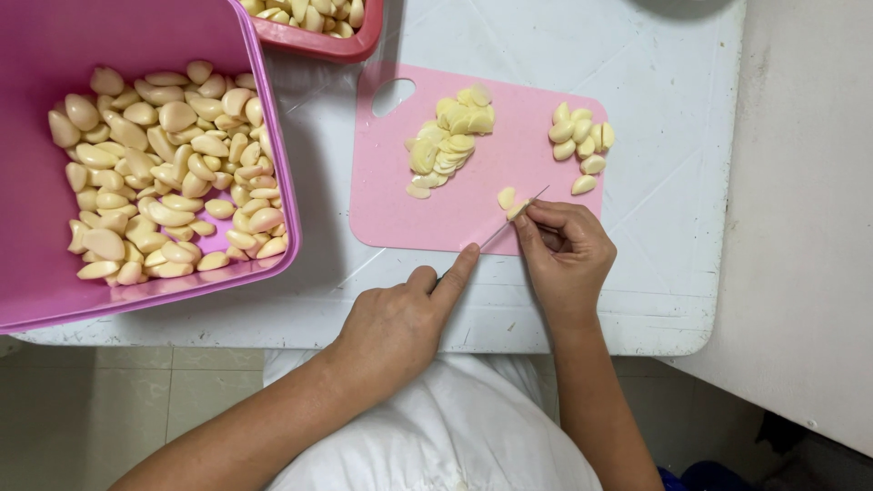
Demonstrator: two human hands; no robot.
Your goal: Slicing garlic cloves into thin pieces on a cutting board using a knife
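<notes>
My left hand (400, 318) grips a small knife (498, 235), its index finger stretched along the back of the thin blade. The blade lies slantwise over the near edge of a pink cutting board (455, 214). My right hand (566, 253) pinches a peeled garlic clove (516, 210) against the board, right at the blade's tip. One cut slice (506, 195) lies just beyond it. A heap of garlic slices (450, 141) sits mid-board, and a few whole peeled cloves (580, 141) rest at the board's right end.
A large pink tub (36, 291) with many peeled cloves (164, 173) stands to the left on the white table (664, 136). A red container (318, 43) of cloves sits at the far edge. The table's near edge is by my white-clad lap.
</notes>
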